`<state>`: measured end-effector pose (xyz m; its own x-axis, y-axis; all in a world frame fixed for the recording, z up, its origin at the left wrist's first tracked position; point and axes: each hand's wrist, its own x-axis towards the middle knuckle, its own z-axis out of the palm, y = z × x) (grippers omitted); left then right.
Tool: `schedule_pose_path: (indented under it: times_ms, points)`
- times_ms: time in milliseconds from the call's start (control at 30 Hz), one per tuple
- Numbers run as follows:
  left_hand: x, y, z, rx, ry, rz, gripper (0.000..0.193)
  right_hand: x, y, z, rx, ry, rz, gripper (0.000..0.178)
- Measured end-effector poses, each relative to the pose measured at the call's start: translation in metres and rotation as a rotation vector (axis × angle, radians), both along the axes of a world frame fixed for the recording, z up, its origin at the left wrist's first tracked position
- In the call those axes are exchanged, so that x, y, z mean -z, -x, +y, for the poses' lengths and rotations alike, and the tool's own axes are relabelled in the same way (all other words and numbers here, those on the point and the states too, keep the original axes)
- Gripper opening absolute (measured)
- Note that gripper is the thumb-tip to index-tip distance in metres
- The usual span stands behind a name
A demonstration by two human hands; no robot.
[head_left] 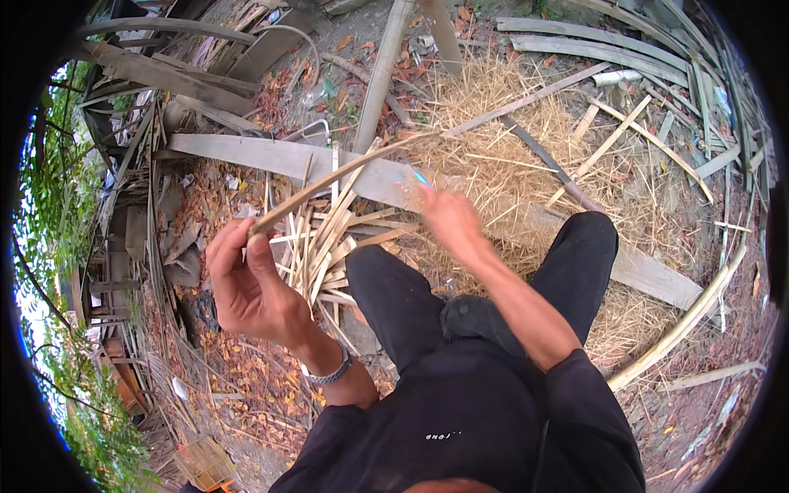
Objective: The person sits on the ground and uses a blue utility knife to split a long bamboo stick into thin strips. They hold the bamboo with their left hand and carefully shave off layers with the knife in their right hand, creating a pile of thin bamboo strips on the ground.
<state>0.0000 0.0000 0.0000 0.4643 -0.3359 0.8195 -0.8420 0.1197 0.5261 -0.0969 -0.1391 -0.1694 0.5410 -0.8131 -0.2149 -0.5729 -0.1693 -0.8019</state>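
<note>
- Head view: left hand (pixel 261 283) pinches one end of a long wooden strip (pixel 341 176) between thumb and fingers.
- Right hand (pixel 454 223) curls around a blurred blue item (pixel 422 177).
- Strip slants over a grey plank (pixel 246 151).

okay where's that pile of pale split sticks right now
In the head view, left of centre, the pile of pale split sticks lies between the left hand and the left knee, beside the long grey plank.

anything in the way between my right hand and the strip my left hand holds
Nothing visible blocks it: between the right hand and the wooden strip shows only the small blue item in that hand, with the grey plank behind.
</note>
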Motion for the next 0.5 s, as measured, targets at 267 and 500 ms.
schedule_pose_path:
  times_ms: [267, 500]
  points:
    - [-0.006, 0.009, -0.015, 0.016, 0.055, 0.068, 0.012, -0.080, 0.035, 0.033, -0.061, 0.003, -0.389, 0.048]
    - [-0.005, 0.005, -0.012, -0.034, 0.044, 0.033, 0.012, -0.079, 0.001, 0.033, -0.092, 0.134, -0.457, 0.042]
